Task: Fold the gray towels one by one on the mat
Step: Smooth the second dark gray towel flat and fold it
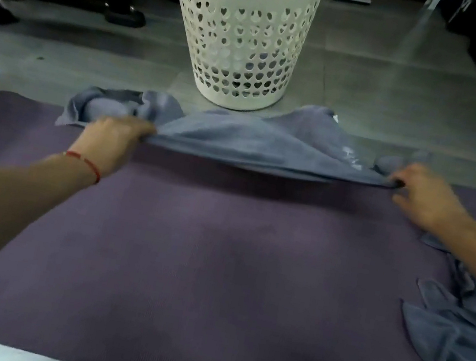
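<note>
Left hand [113, 139] pinches the near-left corner of the soft gray-blue terry towel [255, 145]; right hand [421, 196] pinches the near-right corner, fingers curled onto the hem; both are grasping cloth, neither is released. The near edge is stretched between them and lifted just off the flat purple foam mat [186, 250]; the far part of the towel trails over the mat's far edge onto the gray tiled floor [374, 86], close to the foot of the white plastic basket with heart-shaped holes [240, 31].

Risks, as I judge them:
- far end is bunched, especially the lump at far left; if the fold is made without flattening it first, the lump gets trapped and the fold comes out crooked
- the middle of the held edge sags; uneven tension between the two hands would skew the edge, so corners won't meet
- the grips are fingertip pinches at the very corners; a quick pull could slip a corner free and drop half the towel
- dragging the towel toward the body may catch the far end on the basket base; can't tell whether they touch
- the crumpled heap of gray-blue cloth [456, 340] lies on the mat's right edge under the right forearm; the arm or towel could snag it and mix the pieces
- floor contact may soil the far end

Task looks early; no folded towel visible on the mat.
</note>
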Demonstrator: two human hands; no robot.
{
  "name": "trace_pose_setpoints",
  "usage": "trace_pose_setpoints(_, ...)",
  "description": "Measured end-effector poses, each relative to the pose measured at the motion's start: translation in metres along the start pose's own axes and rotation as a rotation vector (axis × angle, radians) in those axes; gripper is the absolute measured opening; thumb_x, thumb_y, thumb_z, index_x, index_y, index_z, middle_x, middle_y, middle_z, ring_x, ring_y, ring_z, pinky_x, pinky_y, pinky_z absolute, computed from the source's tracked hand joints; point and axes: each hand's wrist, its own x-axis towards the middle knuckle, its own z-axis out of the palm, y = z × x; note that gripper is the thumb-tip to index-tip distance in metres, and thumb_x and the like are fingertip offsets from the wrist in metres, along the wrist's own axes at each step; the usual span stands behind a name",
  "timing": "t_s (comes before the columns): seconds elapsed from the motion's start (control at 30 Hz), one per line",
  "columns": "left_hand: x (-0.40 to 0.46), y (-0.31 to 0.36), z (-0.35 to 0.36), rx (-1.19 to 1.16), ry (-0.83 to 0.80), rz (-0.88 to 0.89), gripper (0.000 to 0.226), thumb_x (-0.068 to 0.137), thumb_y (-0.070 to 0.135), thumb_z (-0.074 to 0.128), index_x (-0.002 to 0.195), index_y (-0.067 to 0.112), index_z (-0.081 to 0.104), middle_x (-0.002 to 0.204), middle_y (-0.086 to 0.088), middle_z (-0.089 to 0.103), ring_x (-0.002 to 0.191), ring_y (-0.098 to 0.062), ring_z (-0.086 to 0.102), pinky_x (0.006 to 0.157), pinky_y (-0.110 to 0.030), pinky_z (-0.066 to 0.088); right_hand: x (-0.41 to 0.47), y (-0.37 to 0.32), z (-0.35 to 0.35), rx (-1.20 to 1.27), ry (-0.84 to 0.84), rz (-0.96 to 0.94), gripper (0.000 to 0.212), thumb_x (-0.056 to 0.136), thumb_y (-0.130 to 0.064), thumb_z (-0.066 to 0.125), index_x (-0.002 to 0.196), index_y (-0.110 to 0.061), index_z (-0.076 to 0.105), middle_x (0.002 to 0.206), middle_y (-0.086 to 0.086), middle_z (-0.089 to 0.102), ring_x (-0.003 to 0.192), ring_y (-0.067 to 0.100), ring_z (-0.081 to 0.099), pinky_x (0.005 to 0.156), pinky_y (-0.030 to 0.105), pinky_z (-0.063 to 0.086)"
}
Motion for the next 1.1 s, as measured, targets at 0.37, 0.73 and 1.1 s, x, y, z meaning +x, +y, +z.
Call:
trace_pose_setpoints(0.37, -0.134, 0.011, 0.108, 0.417, -0.869, 0.086, 0.047, 0.1, 0.014, 0.034, 0.143, 0.029, 0.047, 0.141, 0.005, 0.054, 0.121, -0.019, 0.06, 0.099, -0.037, 0.051, -0.187, -0.012, 0.166, -0.192, -0.046, 0.002, 0.015, 0.071, -0.015, 0.08, 0.081, -0.026, 0.077, 0.088, -0.007, 0.073, 0.123, 0.032, 0.046, 0.108, 0.066, 0.019)
trace_pose_setpoints(0.73, -0.117, 0.075, 0.088, 0.481, -0.891, 0.177, 0.055, 0.088, 0.048, 0.045, 0.14, 0.031, 0.047, 0.132, 0.008, 0.059, 0.116, -0.018, 0.063, 0.084, -0.033, 0.053, -0.204, 0.007, 0.154, 0.094, 0.182, 0.3, 0.022, 0.084, -0.027, 0.06, 0.099, -0.015, 0.071, 0.102, 0.004, 0.064, 0.087, 0.032, 0.06, 0.075, 0.047, 0.049)
trace_pose_setpoints(1.1, -0.059, 0.293, 0.137, -0.01, -0.698, 0.579, 0.073, 0.093, 0.033, 0.05, 0.158, 0.033, 0.017, 0.168, -0.004, 0.005, 0.154, -0.027, 0.006, 0.12, -0.056, 0.017, -0.246, 0.087, 0.153, -0.304, -0.156, 0.332, 0.038, 0.083, -0.04, 0.041, 0.101, -0.013, 0.061, 0.104, 0.013, 0.052, 0.096, 0.038, 0.051, 0.079, 0.051, 0.042)
